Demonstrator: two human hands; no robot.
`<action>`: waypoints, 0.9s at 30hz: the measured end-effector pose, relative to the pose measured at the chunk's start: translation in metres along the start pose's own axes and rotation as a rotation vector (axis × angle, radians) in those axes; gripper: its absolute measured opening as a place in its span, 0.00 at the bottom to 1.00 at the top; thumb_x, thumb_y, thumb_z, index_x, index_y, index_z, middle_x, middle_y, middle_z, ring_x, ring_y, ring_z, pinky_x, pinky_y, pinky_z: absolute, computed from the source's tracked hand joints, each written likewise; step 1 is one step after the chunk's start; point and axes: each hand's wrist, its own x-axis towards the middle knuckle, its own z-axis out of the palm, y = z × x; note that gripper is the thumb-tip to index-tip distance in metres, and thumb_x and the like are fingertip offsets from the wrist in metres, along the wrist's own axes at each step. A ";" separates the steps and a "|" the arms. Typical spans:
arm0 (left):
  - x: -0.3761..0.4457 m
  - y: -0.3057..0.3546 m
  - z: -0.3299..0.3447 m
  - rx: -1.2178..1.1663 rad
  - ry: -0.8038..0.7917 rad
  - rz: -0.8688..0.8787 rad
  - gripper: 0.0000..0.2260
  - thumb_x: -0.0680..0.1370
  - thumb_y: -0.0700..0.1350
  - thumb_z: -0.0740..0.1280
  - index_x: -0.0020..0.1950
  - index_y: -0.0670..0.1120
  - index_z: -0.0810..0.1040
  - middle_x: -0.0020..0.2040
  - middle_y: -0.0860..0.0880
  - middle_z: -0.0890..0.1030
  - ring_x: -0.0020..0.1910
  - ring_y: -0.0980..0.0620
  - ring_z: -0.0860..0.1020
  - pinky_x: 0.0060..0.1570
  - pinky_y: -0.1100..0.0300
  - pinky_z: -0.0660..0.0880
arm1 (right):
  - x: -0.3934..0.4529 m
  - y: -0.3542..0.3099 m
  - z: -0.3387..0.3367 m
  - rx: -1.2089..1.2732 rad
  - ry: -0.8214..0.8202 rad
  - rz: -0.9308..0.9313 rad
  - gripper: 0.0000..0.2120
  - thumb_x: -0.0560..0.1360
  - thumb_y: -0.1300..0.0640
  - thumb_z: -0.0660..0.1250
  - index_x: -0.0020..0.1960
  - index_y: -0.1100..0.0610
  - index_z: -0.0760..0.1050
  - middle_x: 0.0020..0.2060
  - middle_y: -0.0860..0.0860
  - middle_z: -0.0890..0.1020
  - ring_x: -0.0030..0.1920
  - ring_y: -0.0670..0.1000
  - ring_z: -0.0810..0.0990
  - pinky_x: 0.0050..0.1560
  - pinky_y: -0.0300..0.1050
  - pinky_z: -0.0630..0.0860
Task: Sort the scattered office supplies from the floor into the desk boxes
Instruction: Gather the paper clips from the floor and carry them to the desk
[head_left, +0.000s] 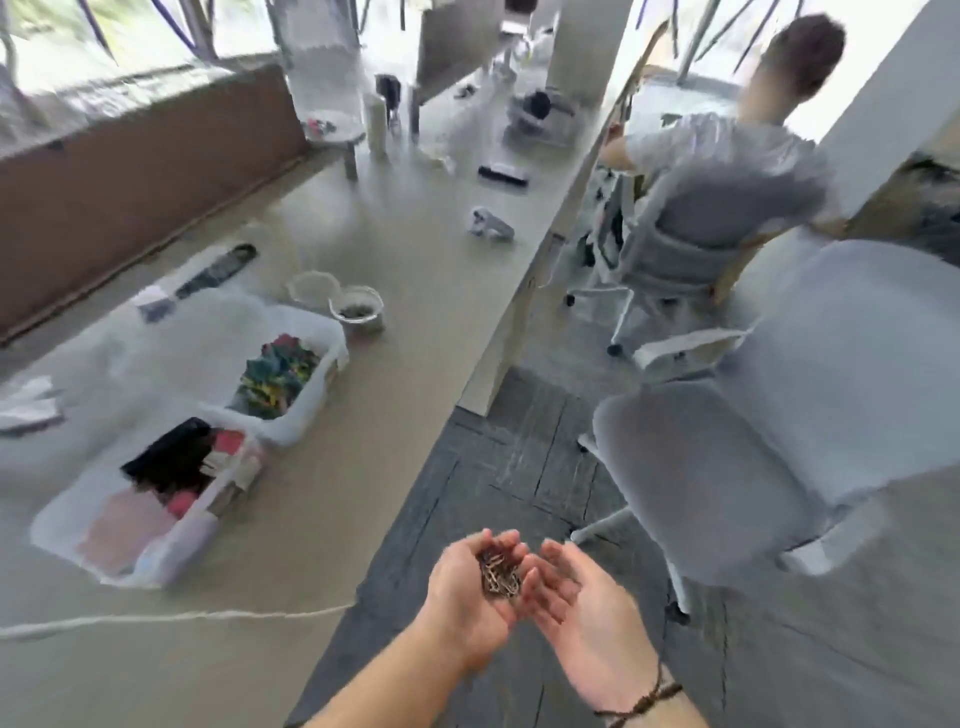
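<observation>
My left hand (470, 582) is cupped palm up over the carpet near the desk's edge, holding a small heap of metal paper clips (497, 571). My right hand (571, 597) lies palm up beside it, fingers relaxed, touching the left hand's edge. On the desk (415, 249) stand two clear plastic boxes: the near box (130, 540) has black, red and pink items, the far box (306, 410) has colourful clips. A small round tub (358, 312) with dark small items sits behind them, and an empty-looking tub (311, 291) beside it.
A grey office chair (727, 478) stands right of my hands. Another person (727, 156) sits on a chair at the far right. A white cable (171, 617) runs across the desk's near part. A remote (218, 270), papers (28, 405) and a crumpled wrapper (491, 223) lie on the desk.
</observation>
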 end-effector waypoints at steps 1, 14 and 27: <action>0.000 0.012 0.002 -0.018 0.008 0.022 0.17 0.82 0.44 0.58 0.38 0.39 0.79 0.33 0.43 0.78 0.28 0.46 0.78 0.29 0.60 0.78 | 0.000 -0.006 0.013 -0.015 -0.007 -0.006 0.14 0.82 0.56 0.62 0.60 0.66 0.76 0.47 0.63 0.82 0.40 0.57 0.81 0.48 0.51 0.77; 0.052 0.138 0.071 -0.371 0.091 0.309 0.20 0.85 0.44 0.54 0.42 0.36 0.78 0.34 0.40 0.79 0.31 0.44 0.79 0.31 0.55 0.81 | 0.114 -0.106 0.146 -0.267 -0.306 0.181 0.18 0.83 0.51 0.59 0.62 0.65 0.75 0.54 0.61 0.81 0.56 0.58 0.81 0.67 0.55 0.72; 0.096 0.256 0.136 -0.630 0.169 0.565 0.17 0.85 0.41 0.53 0.44 0.35 0.76 0.38 0.39 0.78 0.41 0.43 0.78 0.38 0.51 0.82 | 0.210 -0.202 0.273 -0.554 -0.493 0.352 0.16 0.84 0.50 0.59 0.58 0.61 0.76 0.52 0.60 0.80 0.58 0.60 0.79 0.63 0.54 0.73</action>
